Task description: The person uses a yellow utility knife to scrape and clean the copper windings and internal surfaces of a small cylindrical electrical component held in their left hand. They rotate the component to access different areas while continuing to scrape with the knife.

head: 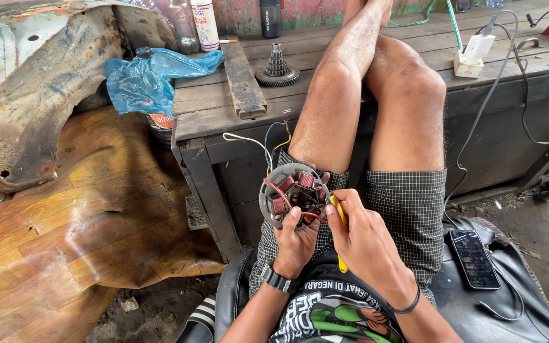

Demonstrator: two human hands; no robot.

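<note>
Down over the lap, the left hand [295,244] is gripping a round stator plate [292,194] with copper coils, while the right hand [363,238] is closing around a yellow-handled tool [340,223] touching it, near the wooden surface [325,63].

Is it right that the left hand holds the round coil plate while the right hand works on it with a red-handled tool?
Not quite. In the head view the left hand does hold the round coil plate, but the tool in the right hand has a yellow handle, not a red one. The red you see is the wire on the plate.
</note>
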